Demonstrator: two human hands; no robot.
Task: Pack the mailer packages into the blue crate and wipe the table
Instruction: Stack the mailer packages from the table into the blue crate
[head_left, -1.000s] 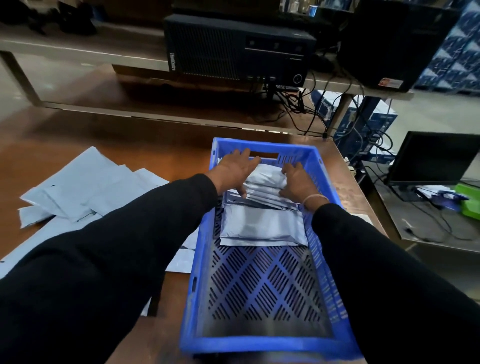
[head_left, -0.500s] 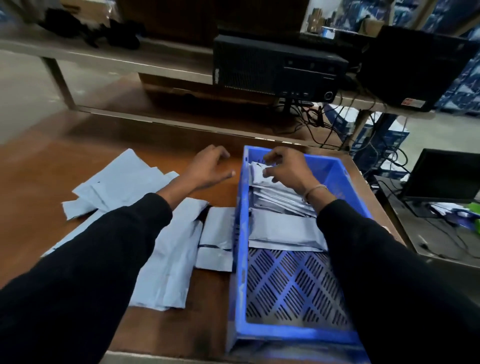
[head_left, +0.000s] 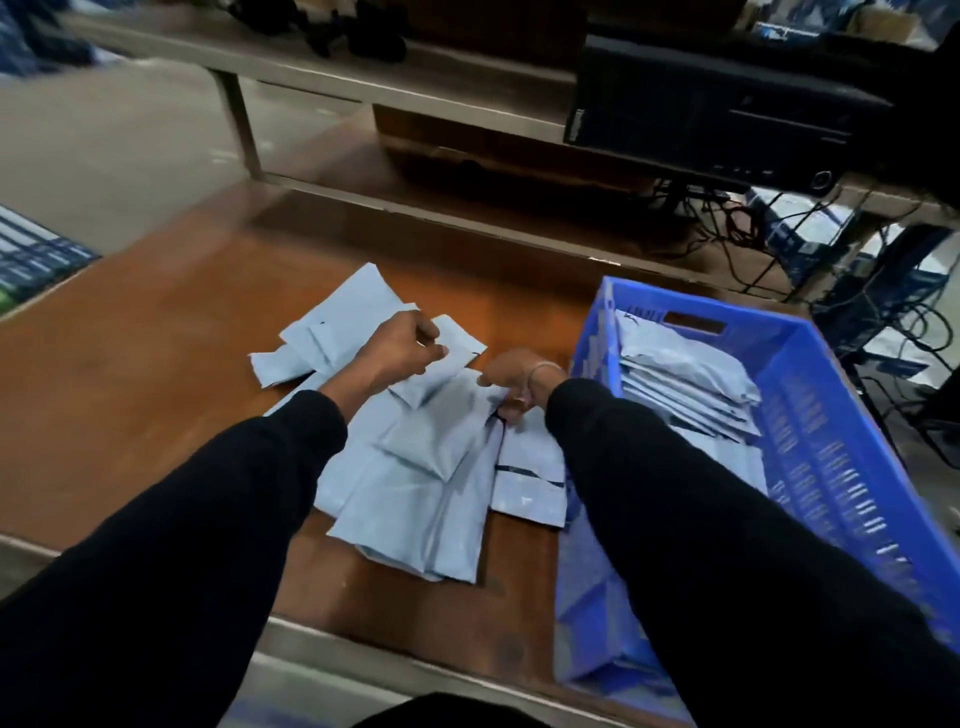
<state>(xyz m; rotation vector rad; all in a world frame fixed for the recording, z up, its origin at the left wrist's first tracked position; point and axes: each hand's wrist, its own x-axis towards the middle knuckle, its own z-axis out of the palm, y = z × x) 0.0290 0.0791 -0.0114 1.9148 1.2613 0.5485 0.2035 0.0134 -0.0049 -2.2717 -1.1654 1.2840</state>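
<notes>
Pale grey-blue plastic mailer packages (head_left: 415, 467) lie in a loose overlapping heap on the brown wooden table (head_left: 145, 374), near the middle of the view and just left of the blue perforated plastic crate (head_left: 841, 431). The heap spreads from a few flat ones at the far left to a thicker pile nearer the person. A second stack of the same grey mailers (head_left: 685, 384) is already inside the crate, leaning in layers toward its far end, below the slotted handle cut-out in the far wall.

The left hand (head_left: 400, 348) hovers over the far part of the heap with its fingers curled in; motion blur makes it impossible to tell whether it pinches a mailer or holds nothing. The right hand (head_left: 511, 384), wearing a thin bangle at the wrist, is at the right edge of the heap close beside the crate's left wall, and its fingers pinch the edge of one mailer. Both arms wear black sleeves.

Beyond the table, a black desktop computer case (head_left: 722, 119) sits on a higher grey shelf (head_left: 363, 78) at the far right, with a tangle of dark cables (head_left: 753, 228) hanging below it.
</notes>
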